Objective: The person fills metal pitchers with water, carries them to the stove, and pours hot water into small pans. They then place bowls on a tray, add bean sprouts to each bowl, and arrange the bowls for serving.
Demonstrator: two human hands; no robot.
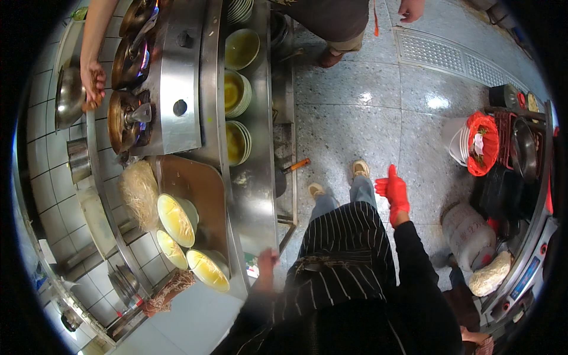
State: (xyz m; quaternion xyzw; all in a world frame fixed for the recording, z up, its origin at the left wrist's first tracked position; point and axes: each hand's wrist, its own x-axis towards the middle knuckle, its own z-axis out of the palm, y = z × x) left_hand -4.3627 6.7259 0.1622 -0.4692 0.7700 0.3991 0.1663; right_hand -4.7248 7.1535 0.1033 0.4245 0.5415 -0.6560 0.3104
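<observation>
My right hand (393,195), in a red glove, hangs over the tiled floor with thumb and fingers apart and nothing in it. My left hand (267,262) is bare and blurred, near the corner of the steel counter (253,213); its finger pose is unclear. Left of it, a brown tray (199,177) bears bowls, among them a large bowl (176,219) and a front bowl (208,270), with pale shreds in them. A clear plastic bag of pale shreds (140,193) lies beside the tray.
Small pans (122,122) sit on a gas stove with lit flames. Stacked bowls (237,93) line the counter. A co-worker's hand (93,86) is over the stove's far side. A wooden handle (297,165) juts into the aisle. Right are a red-lined bucket (481,142) and a gas cylinder (468,235).
</observation>
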